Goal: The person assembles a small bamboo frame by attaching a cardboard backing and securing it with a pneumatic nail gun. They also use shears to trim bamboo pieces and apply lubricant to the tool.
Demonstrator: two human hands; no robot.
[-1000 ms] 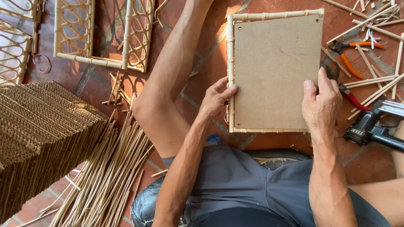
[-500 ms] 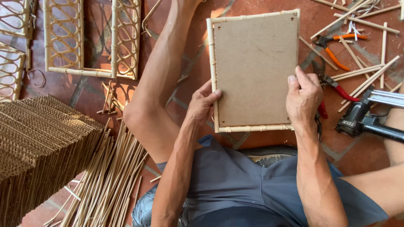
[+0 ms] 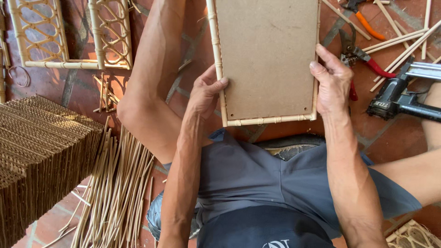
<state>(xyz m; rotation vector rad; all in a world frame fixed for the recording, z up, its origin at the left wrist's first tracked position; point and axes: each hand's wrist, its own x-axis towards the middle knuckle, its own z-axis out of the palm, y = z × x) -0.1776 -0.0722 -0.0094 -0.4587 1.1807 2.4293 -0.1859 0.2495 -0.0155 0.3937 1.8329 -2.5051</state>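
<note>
Head view:

- We are observing a flat rectangular brown fibreboard panel edged with a pale bamboo frame (image 3: 266,59); it is being held in front of the seated person, above the knees, with its top edge running out of the picture.
- The left hand (image 3: 206,92) is gripping the panel's left bamboo rail, thumb lying across the front face near the rail and fingers curled behind it.
- The right hand (image 3: 331,82) is clamping the right rail, with its fingers stretched up the edge of the board and the thumb hidden behind.
- We are noting two small holes near the lower corners of the board, just above the bottom rail.
- Red-handled metal pruning shears (image 3: 363,62) are lying on the red tiled floor (image 3: 390,138) just beside the right hand, not touching it.
- A black pneumatic nail gun (image 3: 404,98) is resting on the floor to the right of the shears.
- Orange-handled pliers (image 3: 365,18) are lying further up, among thin pale cane sticks (image 3: 404,41).
- A bundle of long thin rattan strips (image 3: 119,183) is lying on the floor to the person's left, beside a stack of woven brown rattan mats (image 3: 41,151).
- Two pale bamboo lattice frames (image 3: 69,32) are lying at the upper left, well apart from both hands.
- The person is wearing grey shorts (image 3: 257,179).
</note>
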